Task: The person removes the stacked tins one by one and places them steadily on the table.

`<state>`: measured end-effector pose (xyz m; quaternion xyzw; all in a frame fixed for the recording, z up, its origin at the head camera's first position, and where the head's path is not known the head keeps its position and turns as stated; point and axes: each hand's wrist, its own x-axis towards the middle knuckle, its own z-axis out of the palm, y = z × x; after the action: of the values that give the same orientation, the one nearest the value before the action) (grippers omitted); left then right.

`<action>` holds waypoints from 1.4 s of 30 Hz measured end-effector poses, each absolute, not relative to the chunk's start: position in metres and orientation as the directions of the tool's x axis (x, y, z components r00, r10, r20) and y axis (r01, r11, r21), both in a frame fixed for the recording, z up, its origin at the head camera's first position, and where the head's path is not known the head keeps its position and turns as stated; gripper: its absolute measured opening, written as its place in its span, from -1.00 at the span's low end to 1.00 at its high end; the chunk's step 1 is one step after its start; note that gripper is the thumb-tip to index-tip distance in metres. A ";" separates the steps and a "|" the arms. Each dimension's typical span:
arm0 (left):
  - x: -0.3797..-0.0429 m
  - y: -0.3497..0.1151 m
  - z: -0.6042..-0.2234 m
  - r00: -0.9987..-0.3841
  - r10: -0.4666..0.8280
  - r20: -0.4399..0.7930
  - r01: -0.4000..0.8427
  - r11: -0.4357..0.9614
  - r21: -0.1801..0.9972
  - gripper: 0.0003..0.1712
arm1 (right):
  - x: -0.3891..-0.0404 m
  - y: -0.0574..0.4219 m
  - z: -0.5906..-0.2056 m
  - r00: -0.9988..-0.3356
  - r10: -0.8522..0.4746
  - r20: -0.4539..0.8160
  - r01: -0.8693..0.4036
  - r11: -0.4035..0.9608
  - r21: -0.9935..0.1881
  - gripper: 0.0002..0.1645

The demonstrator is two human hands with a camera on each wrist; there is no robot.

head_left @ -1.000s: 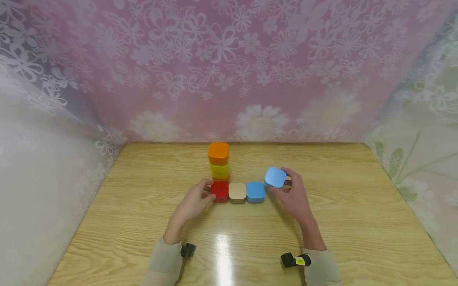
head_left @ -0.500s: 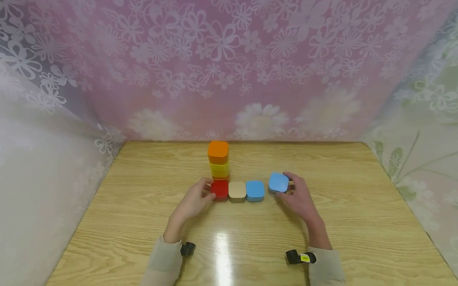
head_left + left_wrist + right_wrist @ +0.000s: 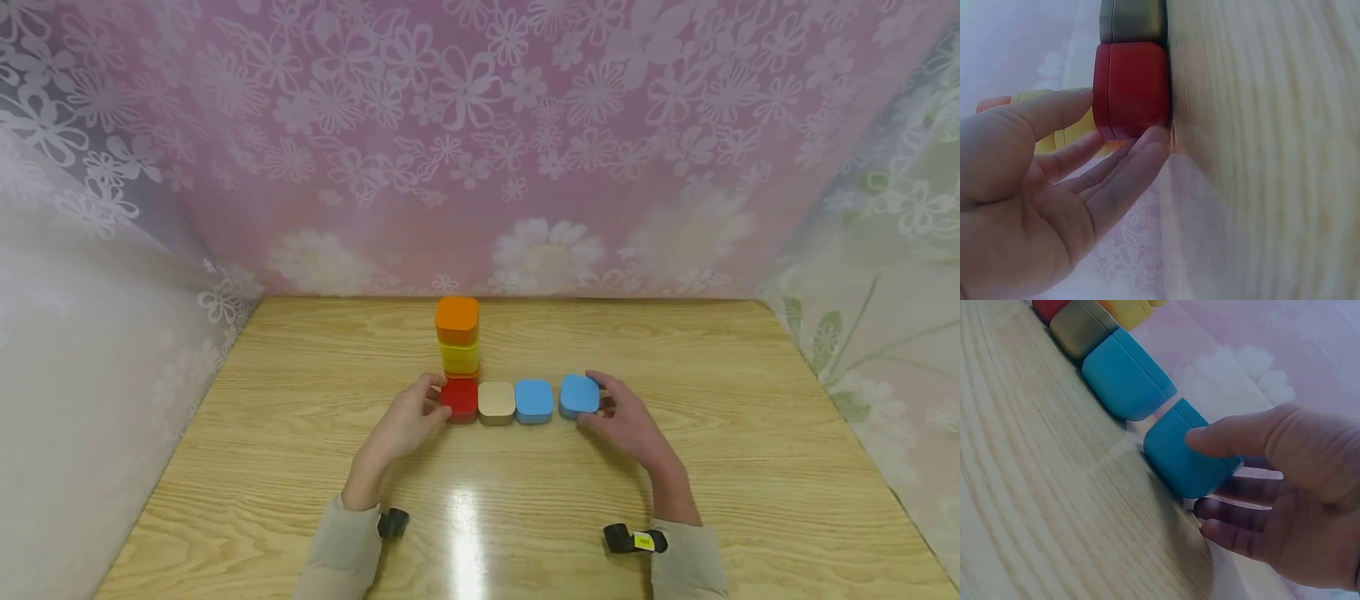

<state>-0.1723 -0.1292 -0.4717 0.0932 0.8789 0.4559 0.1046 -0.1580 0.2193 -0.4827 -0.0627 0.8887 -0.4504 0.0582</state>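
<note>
My left hand (image 3: pixel 407 417) grips a red rounded-square block (image 3: pixel 459 400) at the left end of a row, thumb on one side and fingers on the other. Against the red block sits a beige block (image 3: pixel 497 402), and beside that a blue block (image 3: pixel 533 401). My right hand (image 3: pixel 627 423) pinches a second blue block (image 3: pixel 579 395) just right of the row, with a narrow gap between the two blue ones. In the right wrist view the held blue block (image 3: pixel 1188 453) is low over the wood; I cannot tell whether it touches. A thin seam runs round each block.
Behind the red block stands a stack with an orange block (image 3: pixel 457 318) on top and a yellow block (image 3: pixel 461 357) under it; its base is partly hidden. The wooden table (image 3: pixel 525 517) ends at a pink floral cloth (image 3: pixel 480 167) behind.
My right hand has brought its blue block down and nearer to me, first a little to the right, then back left in line with the row. The left hand stays on the red block.
</note>
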 end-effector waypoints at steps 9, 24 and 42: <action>-0.172 -0.129 -0.473 -0.961 0.258 -0.100 0.070 0.575 0.815 -0.55 | -0.159 0.217 -0.486 -0.976 -0.216 -0.034 -0.108 0.614 -0.782 -0.17; -0.171 -0.130 -0.470 -0.958 0.269 -0.103 0.075 0.580 0.811 -0.57 | -0.157 0.214 -0.489 -0.973 -0.225 -0.043 -0.108 0.615 -0.781 -0.15; -0.169 -0.130 -0.468 -0.954 0.271 -0.125 0.069 0.607 0.792 -0.54 | -0.159 0.214 -0.486 -0.972 -0.224 -0.071 -0.081 0.604 -0.793 -0.17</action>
<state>-0.1693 -0.1304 -0.4677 0.0957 0.8887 0.4329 0.1170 -0.1591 0.2142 -0.4863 -0.0856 0.8917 -0.4369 0.0819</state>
